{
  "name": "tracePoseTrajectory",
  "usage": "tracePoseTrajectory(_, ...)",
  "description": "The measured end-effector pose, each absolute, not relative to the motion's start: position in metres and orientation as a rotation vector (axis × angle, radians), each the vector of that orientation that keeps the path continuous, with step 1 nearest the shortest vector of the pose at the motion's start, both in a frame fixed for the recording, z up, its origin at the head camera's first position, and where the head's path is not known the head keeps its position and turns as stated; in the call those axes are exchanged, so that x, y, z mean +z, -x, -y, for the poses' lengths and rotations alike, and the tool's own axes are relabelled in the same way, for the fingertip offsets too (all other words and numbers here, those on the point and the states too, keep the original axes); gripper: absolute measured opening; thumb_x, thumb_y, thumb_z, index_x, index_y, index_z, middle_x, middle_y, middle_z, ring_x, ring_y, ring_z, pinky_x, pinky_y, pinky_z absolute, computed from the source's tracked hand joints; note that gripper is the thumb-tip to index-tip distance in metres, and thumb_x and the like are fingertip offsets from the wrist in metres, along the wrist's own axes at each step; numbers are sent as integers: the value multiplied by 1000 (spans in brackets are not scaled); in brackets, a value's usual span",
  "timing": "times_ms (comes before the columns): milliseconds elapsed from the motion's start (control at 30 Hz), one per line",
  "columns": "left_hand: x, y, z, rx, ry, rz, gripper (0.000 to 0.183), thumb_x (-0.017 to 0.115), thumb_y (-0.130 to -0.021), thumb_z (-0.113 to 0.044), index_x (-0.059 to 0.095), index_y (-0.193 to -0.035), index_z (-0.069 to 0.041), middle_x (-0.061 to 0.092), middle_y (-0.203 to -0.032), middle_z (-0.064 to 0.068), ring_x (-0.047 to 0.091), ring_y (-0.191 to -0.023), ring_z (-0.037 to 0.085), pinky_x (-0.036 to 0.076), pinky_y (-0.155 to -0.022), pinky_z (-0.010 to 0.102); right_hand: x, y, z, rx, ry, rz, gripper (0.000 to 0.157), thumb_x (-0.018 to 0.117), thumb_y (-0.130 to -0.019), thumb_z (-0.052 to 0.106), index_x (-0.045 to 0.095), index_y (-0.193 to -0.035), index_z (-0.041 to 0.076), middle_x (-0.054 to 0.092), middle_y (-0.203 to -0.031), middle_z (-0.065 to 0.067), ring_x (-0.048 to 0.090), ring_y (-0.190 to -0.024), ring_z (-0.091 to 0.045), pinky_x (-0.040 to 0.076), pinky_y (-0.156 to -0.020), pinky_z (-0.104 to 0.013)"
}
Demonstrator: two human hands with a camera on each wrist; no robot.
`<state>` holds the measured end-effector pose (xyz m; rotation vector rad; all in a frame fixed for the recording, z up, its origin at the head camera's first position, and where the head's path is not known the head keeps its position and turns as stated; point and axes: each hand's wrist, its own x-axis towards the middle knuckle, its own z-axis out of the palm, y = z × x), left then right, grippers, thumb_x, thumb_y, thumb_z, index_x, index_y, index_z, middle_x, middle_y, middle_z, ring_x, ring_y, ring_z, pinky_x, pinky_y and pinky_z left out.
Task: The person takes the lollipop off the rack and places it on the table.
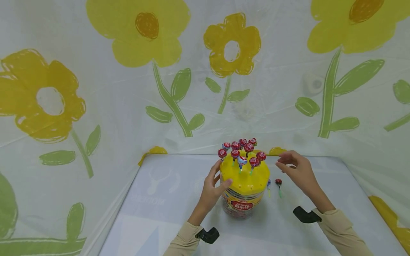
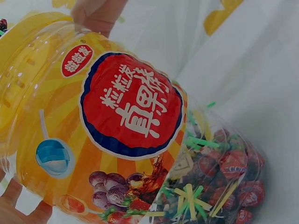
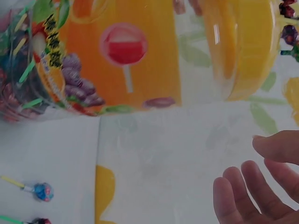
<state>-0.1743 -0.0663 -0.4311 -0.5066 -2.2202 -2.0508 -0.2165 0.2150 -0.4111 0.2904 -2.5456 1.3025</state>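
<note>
A clear plastic candy jar [image 1: 241, 205] with an orange label and a yellow lid [image 1: 243, 183] stands on the table. Several wrapped lollipops [image 1: 248, 148], mostly red with some blue, stick up from holes in the lid. My left hand [image 1: 211, 192] grips the jar at its upper left, thumb on the lid's front edge and fingers round the side. Through the jar's wall [image 2: 140, 107], the left wrist view shows many lollipops packed at the bottom. To the right of the lid, my right hand [image 1: 299, 172] hovers with fingers loosely bent, holding nothing.
Two loose lollipops lie on the table right of the jar: a blue one [image 3: 43, 191] with a yellow stick and a dark red one [image 1: 278, 181] with a green stick. A flower-printed curtain [image 1: 275, 89] hangs behind the white table [image 1: 153, 213].
</note>
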Motion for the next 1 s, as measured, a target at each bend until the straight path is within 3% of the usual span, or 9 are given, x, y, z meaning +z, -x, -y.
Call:
tracePoseTrajectory(633,-432,174,66,-2047,506,2217,63,56,-83,-28,26,-137,-17,32,-137,-6,29,-124,12,27,-100,45,-386,200,-192,1347,-362,2454,21,64,-79,21,55,-98,17,57,-89,4,54,-81,-9,48,-65,-17)
tracePoseTrajectory(1000,-432,174,66,-2056,507,2211,63,56,-83,-28,26,-137,-18,32,-137,-8,28,-124,12,26,-100,44,-368,183,-175,1476,-434,2341,20,64,-79,9,55,-96,11,57,-92,-2,56,-82,-13,49,-68,-16)
